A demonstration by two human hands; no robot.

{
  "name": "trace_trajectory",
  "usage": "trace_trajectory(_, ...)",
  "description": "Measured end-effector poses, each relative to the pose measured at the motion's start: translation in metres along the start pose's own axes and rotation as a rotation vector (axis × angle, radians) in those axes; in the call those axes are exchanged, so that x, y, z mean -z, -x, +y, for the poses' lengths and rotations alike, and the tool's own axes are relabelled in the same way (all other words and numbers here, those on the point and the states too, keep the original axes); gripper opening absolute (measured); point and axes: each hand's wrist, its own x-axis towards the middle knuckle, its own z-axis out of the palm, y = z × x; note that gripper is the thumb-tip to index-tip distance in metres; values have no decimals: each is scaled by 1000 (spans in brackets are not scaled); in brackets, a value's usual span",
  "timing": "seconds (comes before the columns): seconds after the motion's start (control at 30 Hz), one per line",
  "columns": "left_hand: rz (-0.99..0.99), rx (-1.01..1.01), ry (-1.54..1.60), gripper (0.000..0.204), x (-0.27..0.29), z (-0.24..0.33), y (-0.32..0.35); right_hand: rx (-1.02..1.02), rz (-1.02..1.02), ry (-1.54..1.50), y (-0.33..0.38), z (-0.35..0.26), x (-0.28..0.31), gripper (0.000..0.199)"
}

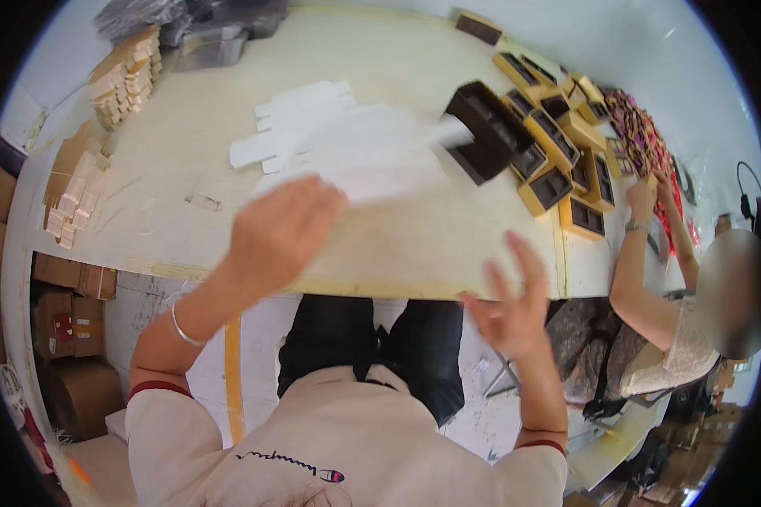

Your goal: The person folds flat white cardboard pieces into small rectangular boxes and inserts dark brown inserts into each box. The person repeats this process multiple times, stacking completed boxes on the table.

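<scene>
White card (pixel 376 160) sitting right at the left hand (pixel 283 228), right hand (pixel 516 308) hanging empty

So the card's near-left edge is meeting the left fingers, which are bunching close together; too blurry to tell if they're really gripping or just touching; its long axis is running rightward and away, toward the brown tray (pixel 488 127), partly overlapping the white pile (pixel 304 114) on the bench (pixel 186 152); the right fingers are spreading wide near the front edge, holding nothing, with the card lying ahead and left of them
</scene>
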Motion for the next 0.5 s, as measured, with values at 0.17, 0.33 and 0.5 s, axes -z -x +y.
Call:
trace_trajectory(0.17, -278, 24, 495, 13, -7, 75, 40, 33, -113, -131, 42, -38, -44, 27)
trace_trajectory(0.33, -368, 465, 715, 16, -41, 75, 30, -535, -93, -327, 47, -43, -63, 22)
trace_trajectory(0.5, -293, 177, 373, 20, -43, 80, 30, -236, -138, -91, 50, -40, -62, 28)
